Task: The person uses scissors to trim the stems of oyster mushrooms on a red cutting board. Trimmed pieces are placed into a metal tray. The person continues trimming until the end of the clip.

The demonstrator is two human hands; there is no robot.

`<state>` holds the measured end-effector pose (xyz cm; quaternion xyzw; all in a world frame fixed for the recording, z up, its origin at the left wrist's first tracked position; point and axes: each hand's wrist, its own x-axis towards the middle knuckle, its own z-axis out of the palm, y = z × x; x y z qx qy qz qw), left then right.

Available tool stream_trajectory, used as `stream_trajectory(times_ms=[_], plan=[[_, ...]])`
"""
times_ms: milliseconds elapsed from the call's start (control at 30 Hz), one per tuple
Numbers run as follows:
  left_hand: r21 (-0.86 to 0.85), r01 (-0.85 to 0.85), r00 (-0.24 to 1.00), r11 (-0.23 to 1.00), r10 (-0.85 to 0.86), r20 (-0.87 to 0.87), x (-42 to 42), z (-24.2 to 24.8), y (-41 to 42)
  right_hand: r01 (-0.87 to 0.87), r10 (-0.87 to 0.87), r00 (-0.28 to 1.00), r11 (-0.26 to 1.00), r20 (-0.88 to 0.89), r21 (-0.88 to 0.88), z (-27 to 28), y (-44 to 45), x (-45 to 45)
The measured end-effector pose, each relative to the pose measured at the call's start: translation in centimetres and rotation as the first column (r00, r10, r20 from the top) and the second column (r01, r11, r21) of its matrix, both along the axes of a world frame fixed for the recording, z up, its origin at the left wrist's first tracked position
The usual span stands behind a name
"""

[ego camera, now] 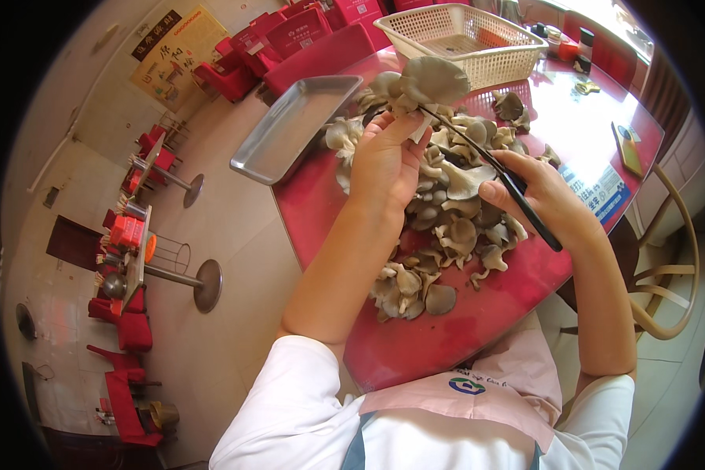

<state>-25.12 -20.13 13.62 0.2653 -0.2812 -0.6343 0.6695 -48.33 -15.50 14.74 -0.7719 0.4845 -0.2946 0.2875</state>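
My left hand [388, 161] is raised over the table and grips an oyster mushroom [435, 81] with a broad grey-brown cap, its pale stem between my thumb and fingers. In my right hand [543, 191] is a black-handled cutting tool [520, 197]. Its long, thin, dark blade runs up to the mushroom's stem, close to my left fingers. Whether it is a knife or scissors seen edge-on, I cannot tell. Beneath both hands spreads a heap of oyster mushrooms [461, 232] on the red tabletop [505, 305]. My left hand and forearm hide part of the heap.
A shallow metal tray [296, 129] overhangs the table's left edge. At the back stand a cream plastic basket [493, 67] and condiment jars [584, 44]. A phone [627, 150] lies on the right. Beside the table is a wooden chair [690, 258]; red chairs [320, 53] stand beyond.
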Motion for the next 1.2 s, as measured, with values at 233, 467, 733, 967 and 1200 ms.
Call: stream_trajectory(times_ms=[233, 467, 733, 967, 1200], plan=[[0.025, -0.034, 0.999, 0.999, 0.035, -0.010, 0.4, -0.2, -0.5, -0.001, 0.001, 1.000, 1.000, 0.000, 0.032, -0.6, -0.6, 1.2], [0.012, -0.002, 0.996, 1.000, 0.003, -0.090, 0.9, -0.1, -0.8, -0.086, 0.074, 0.985, 0.993, 0.156, 0.075, -1.4, -1.3, 1.7], [0.019, -0.037, 0.994, 0.999, 0.039, -0.100, 0.6, 0.2, -0.5, -0.106, 0.101, 0.992, 0.993, 0.079, 0.059, -0.5, -0.9, 1.6], [0.047, -0.063, 0.991, 0.997, 0.068, -0.118, 0.2, 0.1, -0.4, -0.033, 0.042, 0.990, 0.997, -0.137, 0.067, 1.1, 0.4, 2.3], [0.141, -0.131, 0.980, 0.981, 0.150, -0.134, 1.2, 0.0, -1.0, -0.021, 0.044, 0.970, 0.995, -0.238, 0.098, 1.2, -0.8, 3.0]])
